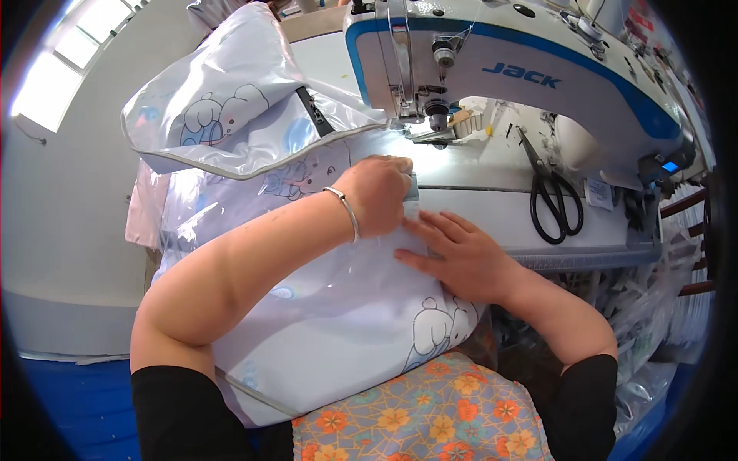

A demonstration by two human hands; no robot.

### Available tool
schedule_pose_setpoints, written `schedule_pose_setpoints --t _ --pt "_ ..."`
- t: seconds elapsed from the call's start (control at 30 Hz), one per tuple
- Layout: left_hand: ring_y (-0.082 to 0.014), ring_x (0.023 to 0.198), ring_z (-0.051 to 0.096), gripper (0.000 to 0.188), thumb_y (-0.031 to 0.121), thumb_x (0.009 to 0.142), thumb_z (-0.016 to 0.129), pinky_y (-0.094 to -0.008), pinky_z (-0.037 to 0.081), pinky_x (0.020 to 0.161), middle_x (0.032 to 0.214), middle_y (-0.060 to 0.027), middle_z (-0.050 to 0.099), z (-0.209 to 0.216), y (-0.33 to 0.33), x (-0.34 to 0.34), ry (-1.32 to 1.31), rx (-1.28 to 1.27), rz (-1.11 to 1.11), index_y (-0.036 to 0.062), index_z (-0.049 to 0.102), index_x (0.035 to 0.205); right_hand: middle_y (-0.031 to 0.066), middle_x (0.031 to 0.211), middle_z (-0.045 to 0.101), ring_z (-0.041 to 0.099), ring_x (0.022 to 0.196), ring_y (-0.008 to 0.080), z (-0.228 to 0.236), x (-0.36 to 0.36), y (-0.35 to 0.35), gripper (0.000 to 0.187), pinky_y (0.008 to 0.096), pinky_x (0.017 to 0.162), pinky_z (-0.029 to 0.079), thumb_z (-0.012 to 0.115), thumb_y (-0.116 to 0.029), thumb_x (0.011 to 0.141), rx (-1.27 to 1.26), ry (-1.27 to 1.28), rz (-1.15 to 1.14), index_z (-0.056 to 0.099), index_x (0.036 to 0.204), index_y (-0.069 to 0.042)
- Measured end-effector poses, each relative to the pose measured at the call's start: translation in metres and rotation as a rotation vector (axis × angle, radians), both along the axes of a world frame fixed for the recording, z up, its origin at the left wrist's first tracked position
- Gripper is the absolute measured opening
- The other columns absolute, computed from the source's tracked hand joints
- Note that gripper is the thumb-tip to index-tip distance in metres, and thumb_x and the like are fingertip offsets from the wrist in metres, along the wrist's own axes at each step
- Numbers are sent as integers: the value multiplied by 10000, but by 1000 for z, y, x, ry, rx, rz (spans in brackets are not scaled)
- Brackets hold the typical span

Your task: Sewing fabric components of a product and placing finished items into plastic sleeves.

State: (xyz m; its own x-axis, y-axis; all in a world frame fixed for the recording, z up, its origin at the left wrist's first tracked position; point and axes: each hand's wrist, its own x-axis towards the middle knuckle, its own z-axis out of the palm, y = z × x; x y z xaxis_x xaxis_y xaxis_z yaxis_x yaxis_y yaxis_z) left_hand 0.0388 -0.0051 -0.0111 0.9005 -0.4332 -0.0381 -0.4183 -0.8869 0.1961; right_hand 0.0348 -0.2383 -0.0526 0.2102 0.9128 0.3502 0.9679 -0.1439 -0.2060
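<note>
A large sheet of shiny white fabric (330, 307), printed with cartoon animals and edged in grey binding, drapes over the sewing table and down to my lap. My left hand (377, 196), with a bangle at the wrist, is closed on the fabric's right edge, by a small grey-blue strip (412, 188). Just below it, my right hand (465, 257) rests on the same edge with its fingers stretched out. Beyond both hands stands a white and blue sewing machine (507, 69). The fabric's grey-bound edge reaches its needle area, where the lamp's glare hides the detail.
Black-handled scissors (555, 196) lie on the table right of my hands. A black strip (314, 111) crosses the raised fabric at the far left. Clear plastic bags (653, 300) crowd the right side. A floral apron (423, 415) covers my lap.
</note>
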Motion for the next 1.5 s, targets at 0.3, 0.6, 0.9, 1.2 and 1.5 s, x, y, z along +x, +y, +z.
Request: schedule_pose_setpoints --t 0.3,0.6,0.9,1.2,1.5 --pt "-349 960 668 175 81 822 537 -401 540 848 1228 -188 654 17 -2 10 200 -50 36 -33 661 777 94 1040 729 685 1066 318 28 15 14 360 392 876 578 684 -35 695 163 145 -25 719 1049 -92" --pt "-341 1081 643 284 123 862 511 -378 517 952 1299 -250 601 17 -13 7 211 142 57 -56 705 969 135 1206 680 653 1142 327 0 20 12 386 399 938 564 691 -25 703 188 127 -58 715 1085 -74" --pt "-352 1176 593 286 113 836 553 -377 464 1025 1316 -254 584 21 -12 8 168 187 -2 -59 698 1012 114 1211 659 619 1182 316 -3 25 32 336 399 950 552 636 -83 797 186 20 -81 692 1128 -71" --pt "-357 1047 616 238 81 810 573 -407 495 929 1122 -209 630 14 -8 7 174 186 -59 -46 664 990 85 1086 683 657 1067 275 -7 39 37 227 391 914 565 641 -106 804 163 -55 112 702 1015 -45" --pt "-358 1054 619 259 76 824 561 -403 498 926 1068 -215 632 15 3 27 188 193 -95 -63 635 1030 109 1048 686 685 991 286 -8 54 43 198 363 826 591 637 -100 815 209 -25 11 695 988 -23"
